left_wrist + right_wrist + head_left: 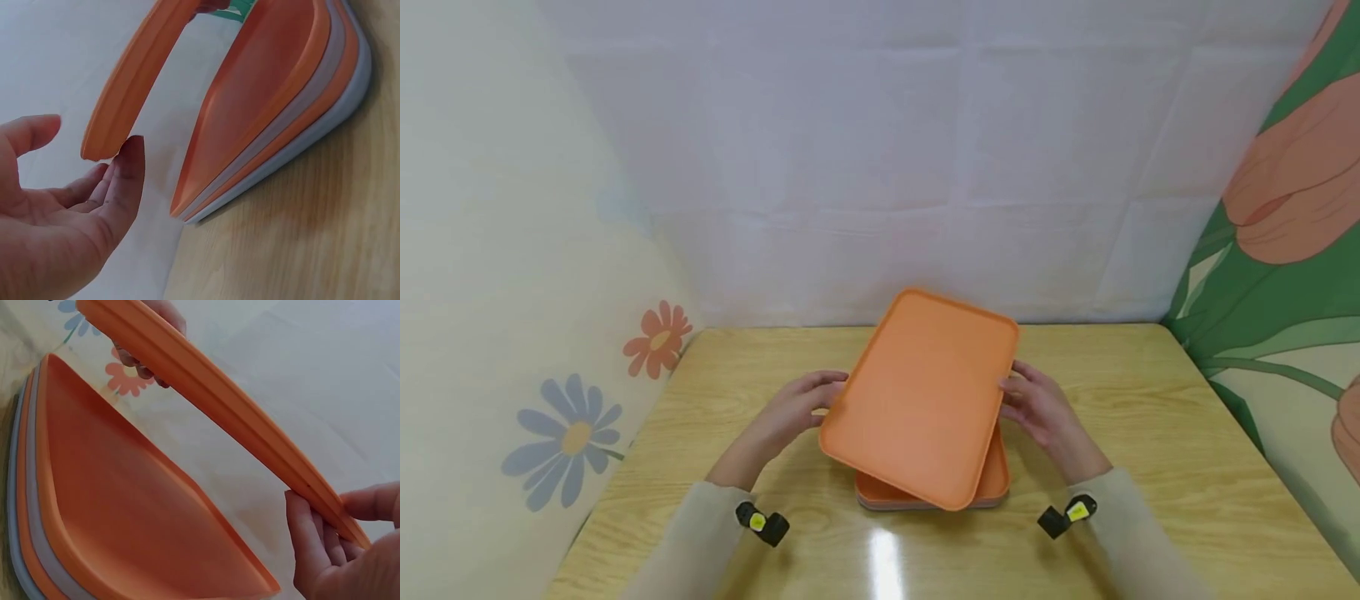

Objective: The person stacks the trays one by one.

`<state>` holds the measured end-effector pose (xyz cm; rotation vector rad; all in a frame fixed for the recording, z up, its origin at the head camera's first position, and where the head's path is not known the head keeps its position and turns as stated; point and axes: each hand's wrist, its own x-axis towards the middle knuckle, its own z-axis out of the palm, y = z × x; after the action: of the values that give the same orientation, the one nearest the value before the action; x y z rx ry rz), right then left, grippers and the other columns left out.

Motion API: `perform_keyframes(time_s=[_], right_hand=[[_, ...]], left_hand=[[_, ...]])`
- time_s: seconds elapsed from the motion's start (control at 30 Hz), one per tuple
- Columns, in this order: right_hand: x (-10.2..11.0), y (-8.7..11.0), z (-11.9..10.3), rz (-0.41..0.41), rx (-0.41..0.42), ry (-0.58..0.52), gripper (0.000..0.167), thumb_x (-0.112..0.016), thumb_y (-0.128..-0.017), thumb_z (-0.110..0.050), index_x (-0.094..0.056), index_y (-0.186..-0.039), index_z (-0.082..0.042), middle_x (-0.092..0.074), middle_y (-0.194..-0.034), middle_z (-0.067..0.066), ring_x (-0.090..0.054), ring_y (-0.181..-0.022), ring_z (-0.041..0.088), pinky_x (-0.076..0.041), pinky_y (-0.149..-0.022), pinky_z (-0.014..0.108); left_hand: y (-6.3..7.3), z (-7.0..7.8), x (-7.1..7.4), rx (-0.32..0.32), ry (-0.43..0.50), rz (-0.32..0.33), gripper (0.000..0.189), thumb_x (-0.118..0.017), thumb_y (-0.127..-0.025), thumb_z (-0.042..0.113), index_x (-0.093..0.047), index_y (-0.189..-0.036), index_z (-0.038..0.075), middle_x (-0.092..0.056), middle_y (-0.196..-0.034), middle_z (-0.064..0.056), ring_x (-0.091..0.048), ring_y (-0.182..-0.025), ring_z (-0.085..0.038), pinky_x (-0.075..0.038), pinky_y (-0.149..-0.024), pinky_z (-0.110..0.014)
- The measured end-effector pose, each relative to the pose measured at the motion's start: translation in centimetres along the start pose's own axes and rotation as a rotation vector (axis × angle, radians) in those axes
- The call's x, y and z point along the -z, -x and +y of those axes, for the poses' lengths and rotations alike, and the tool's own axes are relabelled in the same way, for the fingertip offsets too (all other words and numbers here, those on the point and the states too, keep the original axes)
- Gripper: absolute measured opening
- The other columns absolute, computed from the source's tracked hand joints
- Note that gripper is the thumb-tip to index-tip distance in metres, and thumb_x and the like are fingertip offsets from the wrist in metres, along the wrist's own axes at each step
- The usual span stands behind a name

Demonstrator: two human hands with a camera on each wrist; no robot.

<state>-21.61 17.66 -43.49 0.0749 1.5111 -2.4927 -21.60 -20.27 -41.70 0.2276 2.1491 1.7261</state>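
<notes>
An orange tray point(917, 392), rectangular with a low rim, is held up at a slant above a stack of trays point(996, 471). My right hand point(1041, 408) pinches its right edge; in the right wrist view the thumb lies on top and the fingers beneath. At the left edge is my left hand point(793, 412). Its fingertips touch the tray's underside in the left wrist view, while the thumb point(37, 131) stands apart from it. The stack's top tray point(137, 506) is orange, with greyish, orange and pale blue-grey rims layered below.
The stack rests on a wood-grain table point(1127, 400). Behind it hangs a creased white cloth point(880, 167). A flower-patterned panel stands on each side, the right panel point(1285, 333) showing large tulips. Black wrist cameras point(763, 523) are strapped over both sleeves.
</notes>
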Motion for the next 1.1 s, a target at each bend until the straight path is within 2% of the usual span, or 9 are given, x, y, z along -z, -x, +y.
perform_keyframes(time_s=[0.17,0.27,0.43,0.53,0.63,0.87,1.1], right_hand=[[0.6,-0.3,-0.3,-0.08,0.0,0.049,0.058,-0.044,-0.098,0.007,-0.023,-0.151,0.011,-0.071,-0.086,-0.001,-0.07,-0.076,0.011,-0.059,-0.068,0.029],[0.9,-0.5,-0.4,-0.126,0.002,0.071,0.055,-0.043,-0.098,0.008,-0.025,-0.149,0.011,-0.071,-0.086,-0.001,-0.07,-0.076,0.012,-0.059,-0.069,0.029],[1.4,-1.1,-0.9,-0.173,-0.011,0.116,0.053,-0.043,-0.099,0.008,-0.026,-0.149,0.01,-0.07,-0.089,-0.001,-0.07,-0.08,0.012,-0.059,-0.072,0.03],[1.6,-1.7,-1.2,-0.175,-0.023,0.159,0.056,-0.044,-0.1,0.005,-0.024,-0.152,0.011,-0.072,-0.092,-0.002,-0.07,-0.083,0.012,-0.059,-0.074,0.03],[1.7,-2.2,-1.6,-0.164,-0.031,0.202,0.059,-0.047,-0.101,0.003,-0.022,-0.154,0.01,-0.072,-0.093,-0.003,-0.07,-0.084,0.012,-0.06,-0.075,0.03],[1.8,-3.4,-1.9,-0.121,-0.053,0.301,0.064,-0.051,-0.101,0.001,-0.021,-0.158,0.004,-0.071,-0.097,-0.003,-0.07,-0.088,0.012,-0.06,-0.075,0.033],[2.0,-4.3,-1.8,-0.114,-0.071,0.365,0.064,-0.053,-0.101,0.0,-0.024,-0.158,0.003,-0.069,-0.101,-0.005,-0.068,-0.089,0.01,-0.06,-0.077,0.032]], left_hand=[[-1.3,0.0,-0.6,0.031,0.006,-0.062,0.062,-0.056,-0.104,0.033,-0.036,-0.154,0.001,-0.044,-0.152,-0.018,-0.05,-0.133,-0.032,-0.049,-0.104,-0.047],[-1.9,-0.1,-1.0,0.037,0.021,-0.057,0.065,-0.056,-0.104,0.031,-0.031,-0.155,-0.001,-0.041,-0.154,-0.021,-0.049,-0.134,-0.033,-0.05,-0.103,-0.047],[-2.3,0.2,-1.4,0.014,0.039,-0.08,0.061,-0.054,-0.104,0.025,-0.033,-0.154,-0.002,-0.05,-0.143,-0.022,-0.059,-0.118,-0.027,-0.056,-0.091,-0.044],[-2.4,0.2,-1.5,0.012,0.051,-0.089,0.056,-0.053,-0.103,0.022,-0.037,-0.151,-0.001,-0.057,-0.131,-0.019,-0.062,-0.106,-0.022,-0.059,-0.08,-0.041],[-2.6,0.1,-1.6,0.023,0.077,-0.093,0.054,-0.052,-0.103,0.019,-0.036,-0.15,-0.002,-0.058,-0.127,-0.018,-0.063,-0.102,-0.022,-0.06,-0.074,-0.041],[-3.0,-0.5,-1.9,0.026,0.1,-0.094,0.06,-0.052,-0.103,0.017,-0.028,-0.153,-0.007,-0.054,-0.131,-0.021,-0.061,-0.105,-0.021,-0.061,-0.078,-0.044],[-3.3,-0.8,-2.1,0.04,0.109,-0.055,0.067,-0.053,-0.101,0.013,-0.021,-0.157,-0.004,-0.053,-0.125,-0.019,-0.061,-0.103,-0.022,-0.061,-0.077,-0.045]])
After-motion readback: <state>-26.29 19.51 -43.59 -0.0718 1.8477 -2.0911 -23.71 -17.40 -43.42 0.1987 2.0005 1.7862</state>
